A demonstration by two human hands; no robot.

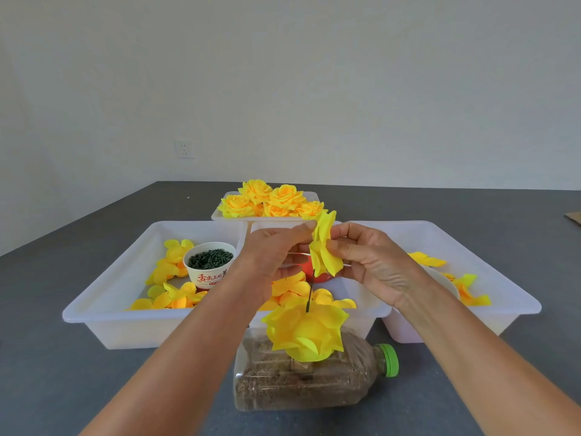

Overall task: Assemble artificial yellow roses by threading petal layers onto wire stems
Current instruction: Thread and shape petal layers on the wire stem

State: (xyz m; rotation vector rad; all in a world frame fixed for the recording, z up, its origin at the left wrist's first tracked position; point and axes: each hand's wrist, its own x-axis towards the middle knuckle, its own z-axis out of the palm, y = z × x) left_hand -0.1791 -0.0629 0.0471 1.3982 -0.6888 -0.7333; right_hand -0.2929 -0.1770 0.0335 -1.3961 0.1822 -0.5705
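Observation:
Both hands are raised above the middle tray, pinching a folded yellow petal layer [323, 247] between them. My left hand [276, 256] holds its upper edge with thumb and forefinger; my right hand [367, 262] grips its right side. Below them a partly built yellow rose [306, 330] sits upside down, its thin dark wire stem [309, 294] pointing up toward the held layer. The rose rests on a clear plastic bottle [301, 382] lying on its side, filled with brown grains, with a green cap [390, 360].
Three white trays stand side by side: the left tray [103, 309] holds loose petals and a paper cup of dark green pieces [210, 262], the right tray [503, 287] more petals. A far tray [220, 212] holds finished yellow roses [273, 199]. A red cup [320, 276] sits behind my hands.

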